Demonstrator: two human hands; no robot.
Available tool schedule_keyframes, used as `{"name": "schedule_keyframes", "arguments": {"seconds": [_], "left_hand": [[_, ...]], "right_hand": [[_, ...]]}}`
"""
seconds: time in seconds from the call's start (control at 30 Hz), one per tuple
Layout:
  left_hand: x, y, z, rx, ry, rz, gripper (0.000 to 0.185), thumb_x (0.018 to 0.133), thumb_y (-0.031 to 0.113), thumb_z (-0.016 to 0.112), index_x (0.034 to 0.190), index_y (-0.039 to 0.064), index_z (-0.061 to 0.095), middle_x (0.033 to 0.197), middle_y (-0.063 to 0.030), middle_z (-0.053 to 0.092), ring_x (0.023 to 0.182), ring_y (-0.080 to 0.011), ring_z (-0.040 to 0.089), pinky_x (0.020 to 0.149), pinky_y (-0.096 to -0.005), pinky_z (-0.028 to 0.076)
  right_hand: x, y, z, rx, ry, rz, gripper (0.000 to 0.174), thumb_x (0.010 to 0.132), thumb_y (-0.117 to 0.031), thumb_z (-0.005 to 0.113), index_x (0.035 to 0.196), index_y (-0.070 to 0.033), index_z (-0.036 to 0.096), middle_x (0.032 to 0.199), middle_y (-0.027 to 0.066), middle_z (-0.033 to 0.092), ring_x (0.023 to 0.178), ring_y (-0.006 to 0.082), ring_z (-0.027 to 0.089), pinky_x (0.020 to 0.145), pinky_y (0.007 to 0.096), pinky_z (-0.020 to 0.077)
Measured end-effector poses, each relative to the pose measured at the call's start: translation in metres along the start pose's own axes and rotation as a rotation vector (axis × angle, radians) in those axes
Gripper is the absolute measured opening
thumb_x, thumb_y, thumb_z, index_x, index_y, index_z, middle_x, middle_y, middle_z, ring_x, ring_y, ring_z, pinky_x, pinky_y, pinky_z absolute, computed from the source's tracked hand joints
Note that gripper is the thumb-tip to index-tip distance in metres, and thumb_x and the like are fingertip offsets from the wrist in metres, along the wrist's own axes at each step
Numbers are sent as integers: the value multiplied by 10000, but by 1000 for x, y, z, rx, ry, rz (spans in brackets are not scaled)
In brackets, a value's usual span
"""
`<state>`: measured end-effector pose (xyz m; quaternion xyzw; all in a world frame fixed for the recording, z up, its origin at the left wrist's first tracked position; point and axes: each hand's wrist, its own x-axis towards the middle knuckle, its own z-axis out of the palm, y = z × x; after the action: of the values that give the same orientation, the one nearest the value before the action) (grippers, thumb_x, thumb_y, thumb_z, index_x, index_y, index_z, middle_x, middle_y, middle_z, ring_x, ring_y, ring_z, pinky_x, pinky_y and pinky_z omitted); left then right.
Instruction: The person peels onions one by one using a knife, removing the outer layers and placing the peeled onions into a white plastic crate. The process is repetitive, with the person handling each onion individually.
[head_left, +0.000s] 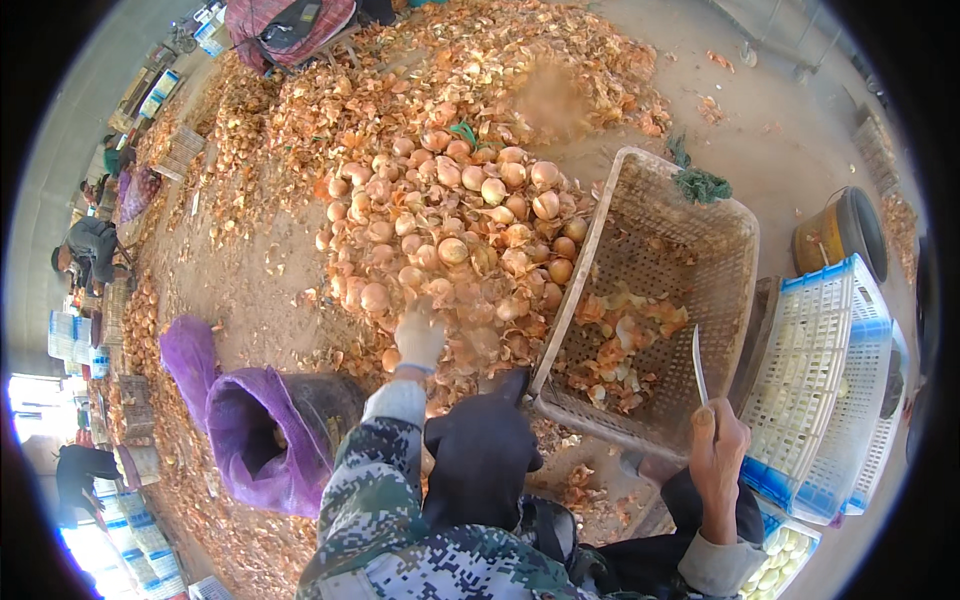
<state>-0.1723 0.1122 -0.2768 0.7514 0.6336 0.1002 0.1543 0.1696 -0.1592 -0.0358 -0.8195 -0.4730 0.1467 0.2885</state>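
My left hand (418, 341), in a pale glove, reaches down to the near edge of a heap of unpeeled onions (450, 217). Its fingers are blurred, so whether they grip an onion is unclear. In my bare right hand (718, 439) is a knife (699, 366), its thin curved blade pointing up and away from me. The blade stands over the right side of a dirty plastic crate (679, 199), tilted beside the heap. Inside that crate lie loose onion skins (626, 341).
Purple mesh bag (251, 450) with its mouth agape, at left. White-and-blue crates (802, 375) stand at right, near a yellowish bucket (821, 236). Peeled onions (780, 559) fill a crate lower right. A skin pile (480, 67) spreads behind. People (90, 244) work far left.
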Motion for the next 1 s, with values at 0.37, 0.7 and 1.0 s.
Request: {"name": "schedule_keyframes", "arguments": {"seconds": [0.37, 0.7, 1.0], "left_hand": [[74, 25, 24, 483, -404, 102, 610, 762, 283, 726, 1292, 51, 533, 1267, -182, 571, 1139, -358, 600, 890, -448, 514], [27, 20, -13, -974, -283, -139, 626, 714, -1, 734, 1315, -41, 561, 1102, -120, 680, 975, -194, 656, 814, -284, 537], [1, 174, -161, -1590, -786, 263, 761, 704, -81, 699, 1422, -25, 453, 1280, -100, 614, 1148, -195, 603, 933, -308, 512]], "right_hand": [[6, 3, 7, -2, -138, 58, 296, 970, -274, 579, 826, -15, 583, 601, 164, 523, 544, 371, 558, 525, 398, 418], [4, -6, 12, 175, -133, 20, 324, 969, -312, 584, 824, -23, 602, 588, 155, 543, 537, 339, 583, 521, 396, 432], [20, -25, 35, 797, -126, 116, 330, 945, -332, 644, 971, -4, 657, 709, 38, 612, 589, 125, 545, 536, 322, 427]]}}
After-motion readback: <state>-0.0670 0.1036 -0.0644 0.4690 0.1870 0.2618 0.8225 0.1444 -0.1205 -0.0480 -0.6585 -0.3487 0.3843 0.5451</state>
